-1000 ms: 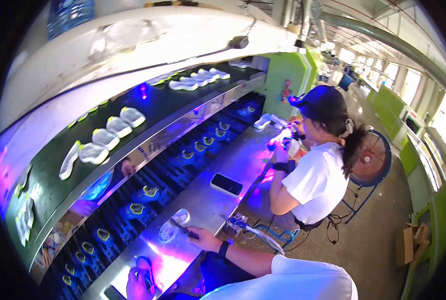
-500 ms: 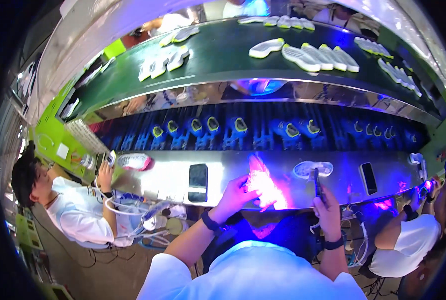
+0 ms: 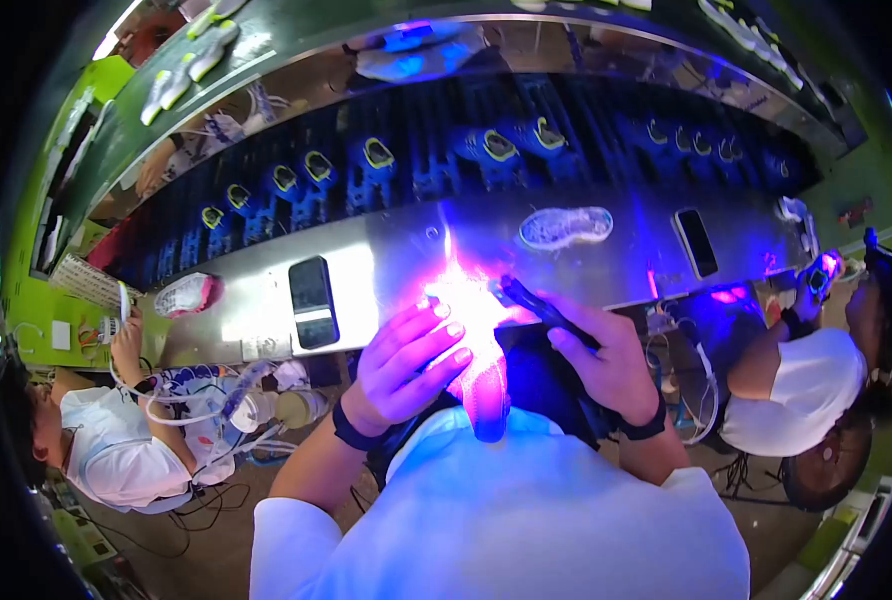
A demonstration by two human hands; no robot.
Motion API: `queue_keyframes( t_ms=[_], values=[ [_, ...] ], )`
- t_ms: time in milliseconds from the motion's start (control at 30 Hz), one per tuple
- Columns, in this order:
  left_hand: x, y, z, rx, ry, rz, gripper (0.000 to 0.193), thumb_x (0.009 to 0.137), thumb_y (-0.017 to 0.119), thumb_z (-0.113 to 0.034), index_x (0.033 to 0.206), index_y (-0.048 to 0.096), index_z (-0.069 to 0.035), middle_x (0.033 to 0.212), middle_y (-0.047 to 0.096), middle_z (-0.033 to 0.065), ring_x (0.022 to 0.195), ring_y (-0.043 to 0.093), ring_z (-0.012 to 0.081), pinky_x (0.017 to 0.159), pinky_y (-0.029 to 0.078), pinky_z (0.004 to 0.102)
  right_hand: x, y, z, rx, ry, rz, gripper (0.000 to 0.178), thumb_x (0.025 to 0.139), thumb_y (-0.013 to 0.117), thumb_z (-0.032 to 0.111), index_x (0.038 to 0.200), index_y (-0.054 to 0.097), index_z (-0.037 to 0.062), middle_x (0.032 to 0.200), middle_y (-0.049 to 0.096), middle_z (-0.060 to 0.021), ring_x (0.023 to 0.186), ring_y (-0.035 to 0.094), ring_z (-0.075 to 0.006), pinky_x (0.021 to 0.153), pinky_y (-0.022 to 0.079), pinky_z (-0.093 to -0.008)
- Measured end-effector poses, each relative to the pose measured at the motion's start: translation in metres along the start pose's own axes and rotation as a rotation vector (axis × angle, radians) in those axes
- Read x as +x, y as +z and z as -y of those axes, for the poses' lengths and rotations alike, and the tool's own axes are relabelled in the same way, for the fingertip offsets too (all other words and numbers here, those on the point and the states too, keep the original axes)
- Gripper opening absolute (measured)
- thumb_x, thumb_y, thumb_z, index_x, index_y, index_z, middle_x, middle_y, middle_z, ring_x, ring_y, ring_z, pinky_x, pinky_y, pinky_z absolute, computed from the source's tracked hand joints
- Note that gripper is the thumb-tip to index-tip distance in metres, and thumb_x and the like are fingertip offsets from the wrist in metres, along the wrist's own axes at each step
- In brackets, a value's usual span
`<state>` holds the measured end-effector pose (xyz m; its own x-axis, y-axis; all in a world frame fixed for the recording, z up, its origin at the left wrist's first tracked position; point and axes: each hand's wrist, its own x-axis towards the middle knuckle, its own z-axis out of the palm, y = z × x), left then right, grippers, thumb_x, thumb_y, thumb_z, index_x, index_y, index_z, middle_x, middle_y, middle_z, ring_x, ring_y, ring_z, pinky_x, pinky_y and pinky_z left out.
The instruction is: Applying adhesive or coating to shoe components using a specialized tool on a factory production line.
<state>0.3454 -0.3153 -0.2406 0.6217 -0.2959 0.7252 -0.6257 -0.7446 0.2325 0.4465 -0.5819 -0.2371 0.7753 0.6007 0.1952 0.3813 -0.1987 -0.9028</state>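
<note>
Under bright pink-violet light, my left hand (image 3: 406, 362) grips a shoe (image 3: 486, 405) from its left side, fingers across it. One end of the shoe points toward my chest; its far part is washed out by glare. My right hand (image 3: 611, 365) is closed around the dark handle of a brush (image 3: 546, 308). The brush's head reaches to the far right side of the shoe, and glare hides whether it touches. Beyond, a pale shoe sole (image 3: 566, 228) lies on the metal bench (image 3: 416, 240).
Phones lie on the bench at left (image 3: 313, 300) and right (image 3: 695, 243). A white and pink shoe (image 3: 188, 294) sits further left. Behind the bench, shoes on a dark rack (image 3: 378, 153) stand in a row. Co-workers sit at left (image 3: 116, 440) and right (image 3: 806, 390).
The view has tilted down and shifted. My left hand has turned the shoe and drawn it toward me. My right hand has brought the brush from beside the sole to the shoe.
</note>
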Motion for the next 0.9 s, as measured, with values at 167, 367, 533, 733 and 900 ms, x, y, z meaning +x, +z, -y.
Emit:
queue_keyframes(
  t_ms=[167, 367, 533, 733, 900],
  values=[
    [-0.004, 0.012, -0.001, -0.008, 0.045, 0.063, 0.032, 0.085, 0.073, -0.012, 0.117, 0.073, -0.009, 0.123, 0.069, 0.012, 0.12, 0.066, 0.0365, 0.106, 0.053, 0.0542, -0.004, -0.002, -0.005, 0.006, 0.08, 0.014, 0.045, 0.093, 0.069, 0.004, 0.137, 0.064, 0.006, 0.113, 0.074, -0.0173, 0.097, 0.073, -0.0256, 0.085, 0.055, -0.0333],
    [0.005, 0.016, 0.003, -0.02, 0.09, 0.203, 0.035, 0.086, 0.073, -0.013, 0.12, 0.072, -0.009, 0.13, 0.066, 0.0125, 0.123, 0.064, 0.0374, 0.109, 0.051, 0.0557, -0.014, -0.013, -0.015, -0.077, 0.12, 0.098, 0.046, 0.089, 0.072, 0.003, 0.134, 0.066, 0.0075, 0.109, 0.074, -0.0154, 0.093, 0.071, -0.0254, 0.085, 0.054, -0.0323],
    [0.005, 0.023, 0.007, 0.015, 0.062, 0.222, 0.038, 0.086, 0.074, -0.015, 0.124, 0.072, -0.01, 0.131, 0.065, 0.0111, 0.125, 0.063, 0.036, 0.11, 0.05, 0.0554, -0.034, -0.021, -0.026, 0.167, 0.224, 0.177, 0.047, 0.088, 0.071, -0.002, 0.134, 0.066, 0.0039, 0.11, 0.074, -0.0132, 0.099, 0.07, -0.0202, 0.091, 0.053, -0.032],
    [0.008, 0.031, 0.007, 0.047, 0.036, 0.195, 0.037, 0.084, 0.076, -0.016, 0.121, 0.074, -0.011, 0.128, 0.067, 0.0099, 0.124, 0.064, 0.0346, 0.11, 0.05, 0.0543, -0.045, -0.031, -0.024, 0.415, 0.436, 0.218, 0.042, 0.095, 0.066, 0.001, 0.137, 0.064, 0.0022, 0.096, 0.07, -0.0038, 0.083, 0.061, -0.0109, 0.078, 0.052, -0.0273],
    [-0.003, 0.035, 0.004, 0.02, -0.128, 0.143, 0.035, 0.084, 0.077, -0.012, 0.119, 0.075, -0.01, 0.127, 0.068, 0.0107, 0.123, 0.065, 0.0344, 0.109, 0.05, 0.0546, -0.027, -0.023, -0.033, 0.362, 0.352, 0.21, 0.043, 0.095, 0.066, 0.001, 0.138, 0.064, 0.0035, 0.09, 0.067, -0.0022, 0.079, 0.059, -0.0092, 0.075, 0.051, -0.0258]
  ],
)
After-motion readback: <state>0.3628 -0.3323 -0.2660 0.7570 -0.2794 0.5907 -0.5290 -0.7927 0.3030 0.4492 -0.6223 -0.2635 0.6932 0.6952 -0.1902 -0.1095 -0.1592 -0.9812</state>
